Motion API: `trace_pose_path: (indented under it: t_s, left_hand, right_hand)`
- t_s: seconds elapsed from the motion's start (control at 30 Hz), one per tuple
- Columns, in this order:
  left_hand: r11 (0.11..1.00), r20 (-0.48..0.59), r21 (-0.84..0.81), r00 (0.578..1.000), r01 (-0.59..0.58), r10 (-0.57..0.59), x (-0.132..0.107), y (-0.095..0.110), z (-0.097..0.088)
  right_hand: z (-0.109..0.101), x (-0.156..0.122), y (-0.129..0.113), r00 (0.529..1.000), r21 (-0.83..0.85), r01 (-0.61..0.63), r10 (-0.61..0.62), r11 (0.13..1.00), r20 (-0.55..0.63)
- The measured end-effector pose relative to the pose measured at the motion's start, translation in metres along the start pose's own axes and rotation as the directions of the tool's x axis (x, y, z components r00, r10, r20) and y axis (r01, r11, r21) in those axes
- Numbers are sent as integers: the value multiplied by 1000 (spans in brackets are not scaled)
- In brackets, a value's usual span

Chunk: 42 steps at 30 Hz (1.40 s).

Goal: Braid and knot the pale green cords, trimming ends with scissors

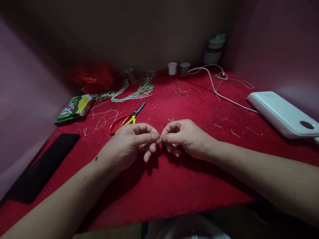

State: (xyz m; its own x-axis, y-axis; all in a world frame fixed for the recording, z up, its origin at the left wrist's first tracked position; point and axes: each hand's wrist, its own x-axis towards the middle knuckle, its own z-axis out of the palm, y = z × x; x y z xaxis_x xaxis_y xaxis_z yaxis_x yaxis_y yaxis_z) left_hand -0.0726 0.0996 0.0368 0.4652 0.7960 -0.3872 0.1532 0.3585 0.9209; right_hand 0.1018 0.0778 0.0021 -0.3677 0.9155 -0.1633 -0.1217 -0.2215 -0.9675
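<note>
Over the middle of the red cloth, my left hand (137,141) and my right hand (183,137) meet fingertip to fingertip. Both pinch a small piece of greenish knotted cord (159,138) between thumb and forefinger. Most of the cord is hidden by the fingers. A pair of scissors (124,122) with red and yellow handles lies just beyond my left hand, blades pointing away to the right. Past my right knuckles a tiny bit of dark cord (172,118) shows.
A power bank (281,114) with a white cable (216,88) lies right. A dark phone-like slab (47,166) and a green snack packet (74,108) lie left. Behind are a cord bundle (134,98), a red bag (92,78), spools (172,68) and a bottle (213,51). Thread snippets (234,133) are scattered about.
</note>
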Motion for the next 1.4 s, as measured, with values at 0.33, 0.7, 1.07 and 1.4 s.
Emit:
trace_pose_path:
  t_s: [0.33,0.7,1.07,1.4]
  left_hand:
    - [989,50,-124,996,84,-78,1,-2,2]
    - [965,88,-205,985,161,-146,1,-4,0]
    - [946,131,-246,974,211,-184,6,-6,-1]
    - [951,96,-250,982,181,-162,4,-7,5]
  right_hand:
    - [1,0,0,999,-35,-10,9,999,-32]
    - [0,0,1,1000,-45,5,-6,999,-9]
    - [2,-1,0,999,-82,6,-9,997,-32]
    - [4,-2,-4,998,-103,-18,11,994,-63]
